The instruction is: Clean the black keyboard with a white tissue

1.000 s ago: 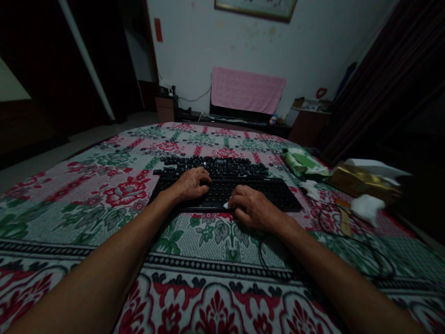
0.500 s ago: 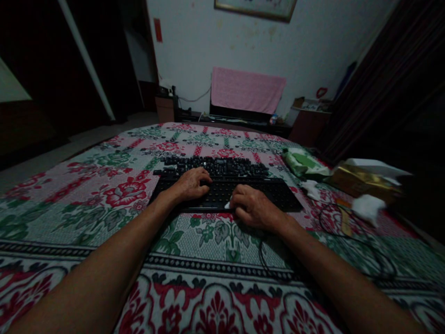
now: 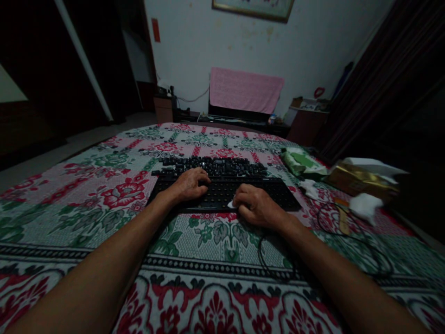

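Observation:
A black keyboard (image 3: 219,195) with its keycaps taken off lies on the flowered bedspread. My left hand (image 3: 191,184) rests on its left half, fingers loosely stretched and thumb apart, holding nothing. A small white wipe (image 3: 230,204) pokes out from under the fingertips of my right hand (image 3: 253,205), which is closed on it and presses at the keyboard's near edge, right of the middle. Loose black keycaps (image 3: 236,165) lie heaped in a band just behind the keyboard.
On the right are a green-and-white packet (image 3: 302,162), a gold box (image 3: 359,178), crumpled white tissues (image 3: 366,206) and a flat tan piece (image 3: 344,221). A black cable (image 3: 373,250) loops over the bedspread. A pink cloth (image 3: 246,90) hangs by the far wall.
My right hand has slid very slightly right along the keyboard's near edge with the wipe. My left hand stays in place. The view has shifted a little.

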Action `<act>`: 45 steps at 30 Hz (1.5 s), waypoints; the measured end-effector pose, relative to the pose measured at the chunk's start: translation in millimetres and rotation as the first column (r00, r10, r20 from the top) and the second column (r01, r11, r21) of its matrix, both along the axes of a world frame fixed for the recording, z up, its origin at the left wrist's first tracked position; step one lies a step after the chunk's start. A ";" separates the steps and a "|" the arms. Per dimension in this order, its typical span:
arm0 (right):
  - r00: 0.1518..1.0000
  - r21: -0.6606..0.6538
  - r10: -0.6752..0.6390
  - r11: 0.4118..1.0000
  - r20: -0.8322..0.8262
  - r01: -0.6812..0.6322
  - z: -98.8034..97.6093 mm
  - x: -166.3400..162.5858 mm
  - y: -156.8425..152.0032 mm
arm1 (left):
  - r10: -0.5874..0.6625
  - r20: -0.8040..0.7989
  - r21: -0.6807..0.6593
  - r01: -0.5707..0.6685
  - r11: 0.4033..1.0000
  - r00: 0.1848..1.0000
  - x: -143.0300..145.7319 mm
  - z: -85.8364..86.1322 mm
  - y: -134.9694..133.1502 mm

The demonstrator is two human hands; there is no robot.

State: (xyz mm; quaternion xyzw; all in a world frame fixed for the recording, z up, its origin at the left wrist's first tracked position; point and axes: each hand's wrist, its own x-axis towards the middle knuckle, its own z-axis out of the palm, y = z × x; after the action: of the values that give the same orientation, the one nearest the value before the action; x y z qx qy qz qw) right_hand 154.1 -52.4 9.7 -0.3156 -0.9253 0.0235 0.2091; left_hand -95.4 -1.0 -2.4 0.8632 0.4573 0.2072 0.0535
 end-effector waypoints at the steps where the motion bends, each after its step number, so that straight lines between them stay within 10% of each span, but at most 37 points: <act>1: 1.000 0.001 -0.008 1.000 0.019 0.008 0.1 -0.2 -0.2 | 0.002 -0.001 0.001 -0.002 1.000 1.000 0.1 -0.1 0.0; 17: 1.000 0.001 -0.022 1.000 0.006 0.022 -1.4 5.3 4.1 | 0.026 -0.013 -0.005 -0.026 1.000 1.000 0.4 1.3 -0.9; 24: 0.958 -0.011 -0.145 0.989 -0.247 0.147 -2.6 22.9 17.9 | 0.029 -0.094 0.048 -0.025 0.999 0.995 5.9 3.7 -5.2; 39: 0.903 -0.005 -0.419 0.907 -0.097 0.421 -6.1 27.4 22.3 | -0.059 -0.142 0.036 0.065 0.997 0.988 35.9 8.8 -20.6; 45: 0.932 -0.078 -0.336 0.941 -0.136 0.328 -3.7 23.2 18.9 | -0.055 -0.196 0.021 0.060 0.998 0.979 37.8 11.7 -20.0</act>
State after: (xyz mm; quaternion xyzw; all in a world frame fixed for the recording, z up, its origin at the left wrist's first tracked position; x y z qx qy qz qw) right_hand 177.4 -33.5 6.0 -0.4704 -0.8396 0.0360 0.2692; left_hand -57.6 -21.0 9.4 0.8929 0.4323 0.1259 0.0028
